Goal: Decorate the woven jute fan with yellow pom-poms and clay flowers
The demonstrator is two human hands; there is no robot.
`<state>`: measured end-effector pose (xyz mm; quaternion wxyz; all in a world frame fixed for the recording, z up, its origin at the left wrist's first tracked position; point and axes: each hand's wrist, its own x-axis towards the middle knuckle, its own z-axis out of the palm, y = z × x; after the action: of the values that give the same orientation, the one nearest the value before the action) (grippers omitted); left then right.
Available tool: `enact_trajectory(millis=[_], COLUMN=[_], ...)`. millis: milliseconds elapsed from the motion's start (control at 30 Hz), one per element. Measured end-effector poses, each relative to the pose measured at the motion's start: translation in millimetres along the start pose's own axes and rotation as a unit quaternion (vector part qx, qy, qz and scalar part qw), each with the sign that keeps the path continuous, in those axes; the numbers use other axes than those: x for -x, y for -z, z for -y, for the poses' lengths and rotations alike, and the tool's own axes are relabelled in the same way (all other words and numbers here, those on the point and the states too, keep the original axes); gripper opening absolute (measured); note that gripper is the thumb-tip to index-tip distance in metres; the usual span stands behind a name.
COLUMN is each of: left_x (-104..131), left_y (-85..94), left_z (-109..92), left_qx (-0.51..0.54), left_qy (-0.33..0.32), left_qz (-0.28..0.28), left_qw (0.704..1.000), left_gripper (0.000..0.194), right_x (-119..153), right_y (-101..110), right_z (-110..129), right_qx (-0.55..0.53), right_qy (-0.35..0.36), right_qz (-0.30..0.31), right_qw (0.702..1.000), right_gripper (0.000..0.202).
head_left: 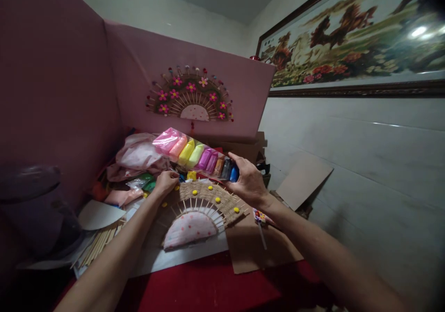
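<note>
My right hand (247, 178) grips the right end of a long clear pack of modelling clay (194, 155) in several colours, tilted above the table. The clay runs from pink and yellow to purple, brown, black and blue. My left hand (167, 182) is closed just below the pack, by the fan's upper left edge; whatever its fingertips hold is hidden. Under both hands lies a handmade fan (203, 192) of woven twine and thin sticks, dotted with yellow clay discs (218, 200). Its half-round base (191, 230) is covered in white spotted cloth.
A finished-looking flowered fan (190, 87) hangs on the pink panel (243, 85) behind. Wooden sticks (100, 245), a white card (100, 214) and crumpled cloth (141, 156) lie at the left. Cardboard (264, 249) lies on the red tablecloth (194, 289) at the right.
</note>
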<state>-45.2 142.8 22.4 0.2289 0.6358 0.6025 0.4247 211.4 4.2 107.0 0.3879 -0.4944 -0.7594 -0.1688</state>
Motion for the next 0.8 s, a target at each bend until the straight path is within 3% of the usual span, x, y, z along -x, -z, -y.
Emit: enact_trajectory(millis=[167,400,433,467,533,600,800], left_x=[11.8,44.0,50.3,56.9,69.8,81.2,101.7], left_y=[2.0,11.0,12.1,12.9,13.7,13.2,11.6], left_z=[-7.0,-44.4,-49.6,-54.2,-61.1,-64.4,-62.0], left_qx=[0.074,0.266,0.302,0.392,0.504,0.548,0.546], left_qy=[0.000,-0.023,-0.026,-0.022,-0.024,-0.031,-0.041], left_qz=[-0.007,0.012,0.018,0.036,0.072,0.093,0.097], left_qw=[0.997,0.964,0.953,0.919,0.861,0.831,0.831], left_gripper=[0.004,0.058,0.063,0.066,0.060,0.053,0.043], right_x=[3.3,7.5,8.8,10.2,13.7,17.8,30.4], right_y=[-5.6,-27.2,-31.8,-36.4,-44.6,-51.0,-60.2], right_z=[18.7,29.9,30.8,32.0,35.2,39.4,47.3], right_qx=[-0.069,-0.250,-0.271,-0.290,-0.327,-0.359,-0.434], right_qy=[-0.050,-0.178,-0.189,-0.199,-0.220,-0.240,-0.253], right_qz=[-0.014,0.015,0.016,0.019,0.031,0.042,0.056], right_qw=[0.996,0.952,0.944,0.936,0.918,0.901,0.863], right_gripper=[0.070,0.065,0.065,0.065,0.062,0.061,0.060])
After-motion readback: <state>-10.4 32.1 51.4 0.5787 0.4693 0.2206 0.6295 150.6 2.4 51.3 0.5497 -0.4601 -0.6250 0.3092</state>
